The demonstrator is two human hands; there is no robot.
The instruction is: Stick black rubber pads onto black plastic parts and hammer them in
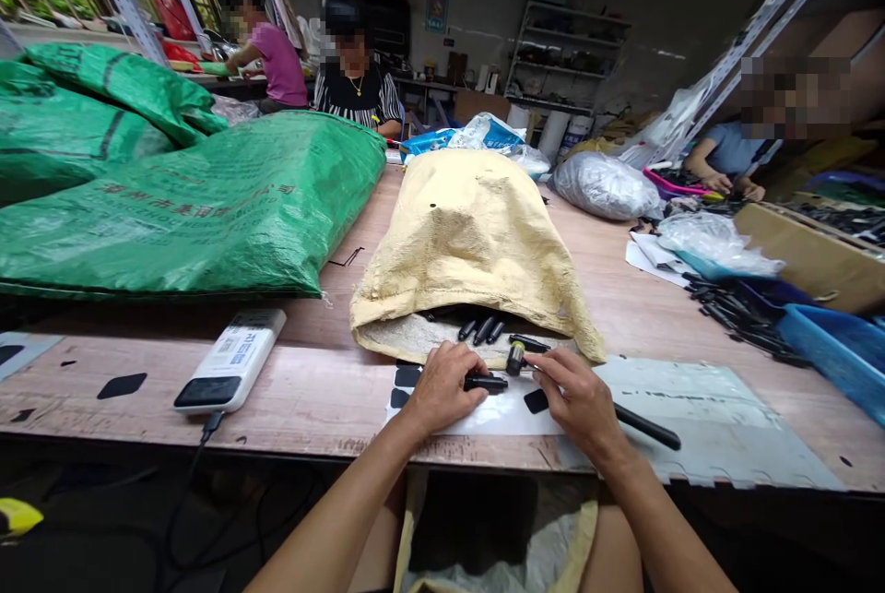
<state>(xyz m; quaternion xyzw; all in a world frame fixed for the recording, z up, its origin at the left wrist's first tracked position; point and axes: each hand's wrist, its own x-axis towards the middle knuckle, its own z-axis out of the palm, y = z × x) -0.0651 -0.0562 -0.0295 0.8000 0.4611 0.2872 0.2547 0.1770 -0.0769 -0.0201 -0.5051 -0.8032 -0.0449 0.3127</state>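
My left hand [446, 387] rests at the table's front edge, its fingers closed on a short black tube-like part [488, 383]. In my right hand [575, 395] is a small hammer [515, 359], its round head close to that part and its black handle slanting out to the right. Just behind both hands lies a yellow woven sack [477, 233], its mouth facing me. Several black cylindrical parts [485, 330] show inside the opening. Under my hands is a white sheet [456, 420] with dark rounded patches [536, 401].
Green woven sacks [228, 206] fill the left side. A white device [231, 362] with a cable lies near the front edge. At right are a blue basket [833, 353], black parts [743, 316] and a grey mat [712, 418]. An open sack [584, 538] sits below the edge. Other people sit around.
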